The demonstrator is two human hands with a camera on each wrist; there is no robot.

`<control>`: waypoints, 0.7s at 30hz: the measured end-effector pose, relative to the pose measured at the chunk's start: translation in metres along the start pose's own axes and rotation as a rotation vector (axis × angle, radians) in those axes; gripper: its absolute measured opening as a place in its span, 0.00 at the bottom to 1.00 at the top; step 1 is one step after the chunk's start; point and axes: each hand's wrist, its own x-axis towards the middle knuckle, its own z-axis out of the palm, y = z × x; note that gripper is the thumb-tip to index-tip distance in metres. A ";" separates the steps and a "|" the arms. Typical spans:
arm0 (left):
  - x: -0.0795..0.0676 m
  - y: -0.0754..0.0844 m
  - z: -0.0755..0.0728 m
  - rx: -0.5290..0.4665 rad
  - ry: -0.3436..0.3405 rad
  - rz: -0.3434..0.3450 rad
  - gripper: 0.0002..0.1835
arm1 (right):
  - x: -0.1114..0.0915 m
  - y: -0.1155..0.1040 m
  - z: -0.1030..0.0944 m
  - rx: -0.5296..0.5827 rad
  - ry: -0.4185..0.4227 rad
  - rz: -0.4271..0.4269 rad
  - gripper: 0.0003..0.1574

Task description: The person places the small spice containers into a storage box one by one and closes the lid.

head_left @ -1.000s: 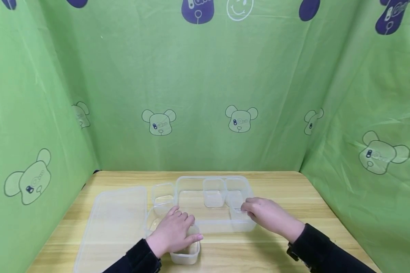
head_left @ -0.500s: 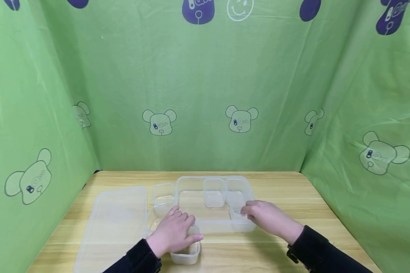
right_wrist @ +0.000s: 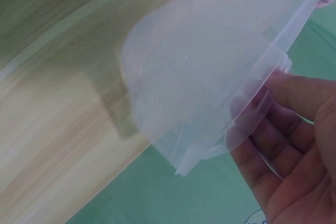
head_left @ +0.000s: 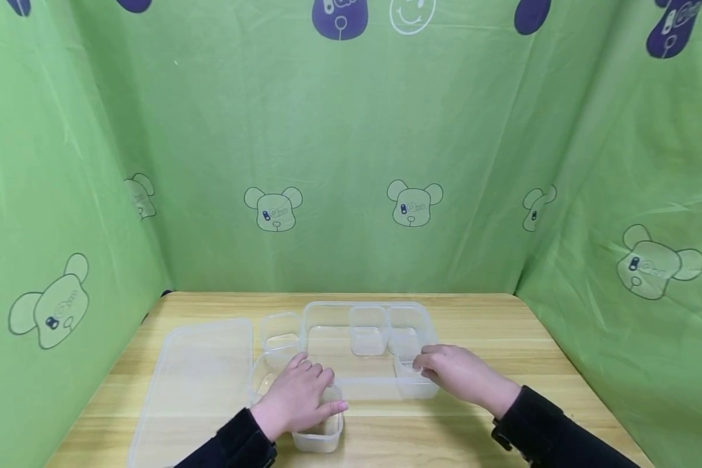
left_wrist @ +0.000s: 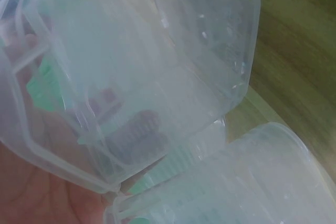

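A large clear plastic box (head_left: 351,389) lies at the middle of the table. Inside it, a small clear container (head_left: 367,339) and another small container (head_left: 405,325) stand side by side along the back. My right hand (head_left: 465,374) pinches the rim of a third small container (head_left: 412,367) at the box's right front; thumb and fingers (right_wrist: 252,166) show through the plastic in the right wrist view. My left hand (head_left: 298,396) rests with loosely spread fingers over a near small container (head_left: 318,442) and a left small container (head_left: 262,376). Its fingers partly hide both.
A clear flat lid (head_left: 201,383) lies at the left of the wooden table (head_left: 398,439). Behind my left hand stands another small container (head_left: 279,331), close against the large box. Green printed cloth (head_left: 339,260) encloses the back and both sides.
My right hand has sunk slightly into the large box with the small container it pinches. My left hand has kept its place.
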 end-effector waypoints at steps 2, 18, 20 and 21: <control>0.000 0.000 -0.001 0.002 -0.001 -0.001 0.36 | 0.000 0.000 0.001 0.011 -0.010 0.001 0.09; 0.000 -0.001 -0.001 -0.011 0.004 0.000 0.34 | 0.005 -0.001 -0.001 0.045 -0.076 0.020 0.08; 0.000 -0.001 -0.001 -0.011 0.003 0.000 0.34 | 0.005 -0.001 -0.001 0.045 -0.082 0.021 0.08; 0.000 -0.001 -0.001 -0.011 0.002 0.000 0.33 | 0.005 -0.001 -0.001 0.045 -0.085 0.025 0.08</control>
